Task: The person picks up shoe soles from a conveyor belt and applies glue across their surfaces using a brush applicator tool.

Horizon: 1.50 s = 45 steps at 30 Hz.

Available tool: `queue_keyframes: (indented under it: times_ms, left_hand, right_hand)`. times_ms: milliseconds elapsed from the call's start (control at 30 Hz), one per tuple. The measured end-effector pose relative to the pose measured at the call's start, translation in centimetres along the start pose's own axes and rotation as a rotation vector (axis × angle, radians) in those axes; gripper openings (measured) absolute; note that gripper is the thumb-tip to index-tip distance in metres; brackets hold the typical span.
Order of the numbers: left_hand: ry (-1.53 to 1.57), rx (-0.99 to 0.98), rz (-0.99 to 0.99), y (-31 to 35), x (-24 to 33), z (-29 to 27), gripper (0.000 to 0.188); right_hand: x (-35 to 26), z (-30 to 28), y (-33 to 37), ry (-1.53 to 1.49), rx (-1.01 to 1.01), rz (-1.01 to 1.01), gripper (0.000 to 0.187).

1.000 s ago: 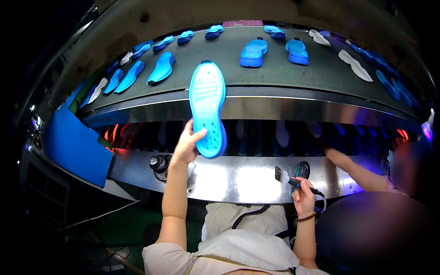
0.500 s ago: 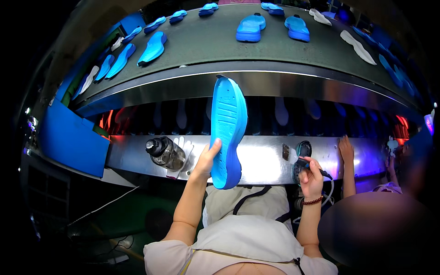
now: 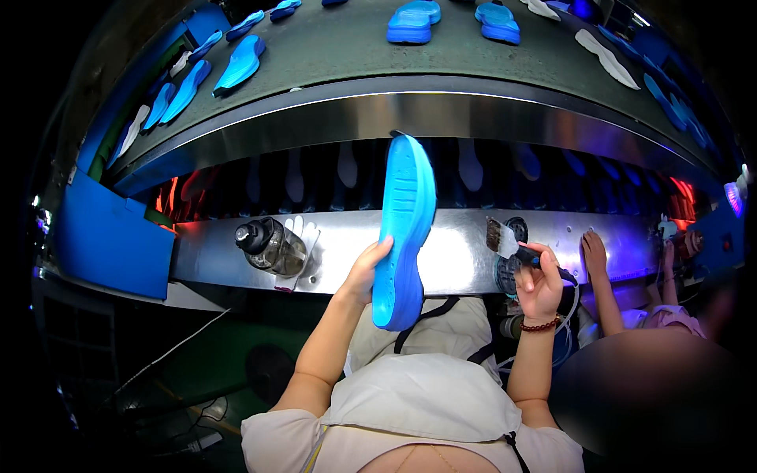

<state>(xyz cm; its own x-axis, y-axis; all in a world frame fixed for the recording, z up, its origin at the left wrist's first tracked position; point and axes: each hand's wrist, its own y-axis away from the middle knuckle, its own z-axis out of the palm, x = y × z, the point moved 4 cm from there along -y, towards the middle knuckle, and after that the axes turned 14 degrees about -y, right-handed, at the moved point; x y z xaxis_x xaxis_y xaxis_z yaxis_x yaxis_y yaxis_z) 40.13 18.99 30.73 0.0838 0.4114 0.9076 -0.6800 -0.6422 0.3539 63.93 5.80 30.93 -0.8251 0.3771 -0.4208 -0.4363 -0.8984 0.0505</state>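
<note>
In my left hand (image 3: 366,273) is a blue shoe sole (image 3: 407,213), gripped at its lower left edge with the thumb on its face. It stands nearly upright above my lap, with its ridged face turned partly toward me. My right hand (image 3: 539,288) pinches the dark handle of a flat, wide brush (image 3: 505,240). The bristles point up and left, and a black and grey cord or tube trails from the handle's end. Behind and beside the brush, two round dark-rimmed pots (image 3: 507,277) sit on the metal ledge (image 3: 453,260), partly hidden by brush and hand.
Across the far side runs a green conveyor belt (image 3: 331,67) carrying blue soles and white insoles, with a metal front edge. A dark bottle (image 3: 270,247) and white glove (image 3: 309,236) lie on the ledge at left. At right a co-worker's hand (image 3: 594,251) rests there.
My right hand has lifted the brush from the pots, so its bristles now show. The sole has shifted slightly right and turned more edge-on. The whole view has tilted a little downward.
</note>
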Motion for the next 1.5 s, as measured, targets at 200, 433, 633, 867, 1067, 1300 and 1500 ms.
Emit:
queue_keyframes:
  times_ms: [200,433,633,867,1067,1300,1500]
  left_hand:
    - [0.652,-0.566,0.383,-0.8,0.2,1.7,0.081]
    - [0.436,-0.276,0.155,-3.3,-2.0,1.4,0.068]
    - [0.623,-0.440,0.156,-2.6,-2.1,3.0,0.107]
    - [0.673,-0.380,0.093,-2.1,-1.5,4.9,0.102]
    - [0.638,-0.349,0.083,-2.1,-1.5,5.7,0.099]
    - [0.604,-0.210,0.110,-3.0,-1.8,6.3,0.090]
    - [0.506,0.019,0.129,-3.6,-1.8,2.7,0.087]
  right_hand:
    - [-0.2,1.7,0.4,0.009,-0.095,-0.016,0.029]
    - [1.6,2.7,-0.2,0.103,-0.216,0.058,0.030]
    - [4.1,3.8,-1.9,0.159,-0.190,0.122,0.023]
    - [5.8,4.4,-4.3,0.156,-0.088,0.174,0.020]
    - [6.1,4.9,-5.7,0.310,-0.026,0.134,0.021]
    - [6.9,8.5,-4.5,0.969,-0.186,-0.255,0.017]
    - [7.4,10.0,-0.6,1.254,-0.578,-0.521,0.014]
